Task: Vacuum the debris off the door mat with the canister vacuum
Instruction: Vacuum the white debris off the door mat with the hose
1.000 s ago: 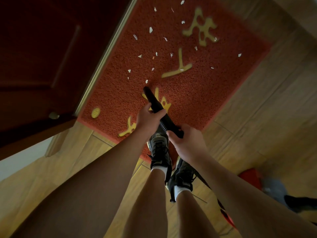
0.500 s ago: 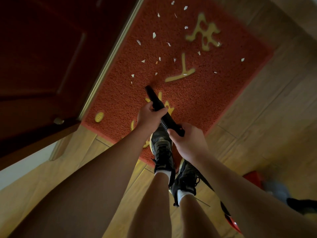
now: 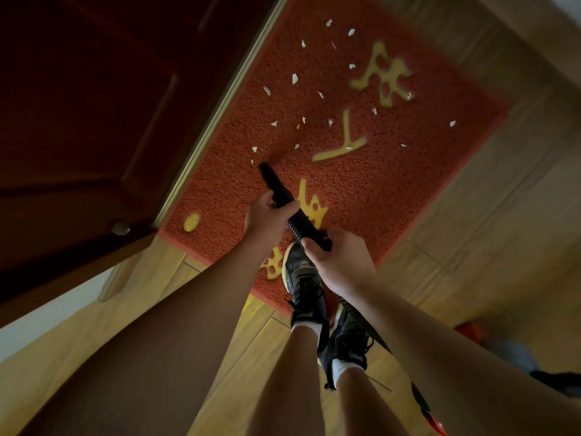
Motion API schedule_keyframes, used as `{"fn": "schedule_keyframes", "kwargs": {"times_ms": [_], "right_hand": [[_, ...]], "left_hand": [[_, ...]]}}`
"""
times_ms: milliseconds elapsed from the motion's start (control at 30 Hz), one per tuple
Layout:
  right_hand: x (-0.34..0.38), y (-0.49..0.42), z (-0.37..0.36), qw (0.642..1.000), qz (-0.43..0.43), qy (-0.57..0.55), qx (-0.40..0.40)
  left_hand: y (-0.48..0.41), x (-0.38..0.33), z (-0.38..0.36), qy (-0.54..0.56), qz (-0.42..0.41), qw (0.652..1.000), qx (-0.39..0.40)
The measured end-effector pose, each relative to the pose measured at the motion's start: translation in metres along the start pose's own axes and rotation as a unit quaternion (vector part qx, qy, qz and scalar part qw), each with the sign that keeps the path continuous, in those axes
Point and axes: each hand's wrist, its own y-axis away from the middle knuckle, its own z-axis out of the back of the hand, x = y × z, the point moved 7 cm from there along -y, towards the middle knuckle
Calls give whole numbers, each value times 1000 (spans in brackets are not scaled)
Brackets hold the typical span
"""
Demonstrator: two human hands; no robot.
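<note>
At the foot of a dark red door (image 3: 94, 105), a red door mat (image 3: 393, 190) with yellow characters lies on a wooden plank floor (image 3: 503, 231), one long edge running along the metal threshold strip (image 3: 220, 111). White scraps of debris (image 3: 295, 78) are scattered over the far half of the mat, most of them between the strip and the yellow characters, with one lone piece out near the opposite edge.

The person stands at the mat's near edge and holds the vacuum's black nozzle (image 3: 273, 180) with both hands. The left hand (image 3: 267, 218) grips the tube partway along, fingers wrapped round it and thumb on top. The right hand (image 3: 339, 259) closes round the rear end, where the ribbed hose (image 3: 295, 231) shows between the two hands. The nozzle points away from the person and toward the door, its tip just beside two small scraps near the strip; whether the tip touches the pile cannot be told.

Below the hands are two black shoes (image 3: 303, 278), the forward one with its toe on the mat. A red shape (image 3: 471, 330) lies on the floor at the right, too blurred to identify.
</note>
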Motion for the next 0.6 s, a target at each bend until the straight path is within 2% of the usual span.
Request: {"fn": "schedule_keyframes", "kwargs": {"times_ms": [233, 600], "right_hand": [[7, -5, -9, 1000, -5, 3, 9], [9, -17, -12, 1000, -4, 12, 7]], "left_hand": [[4, -4, 14, 4, 4, 1000, -28], [-13, -4, 16, 12, -11, 1000, -10]]}}
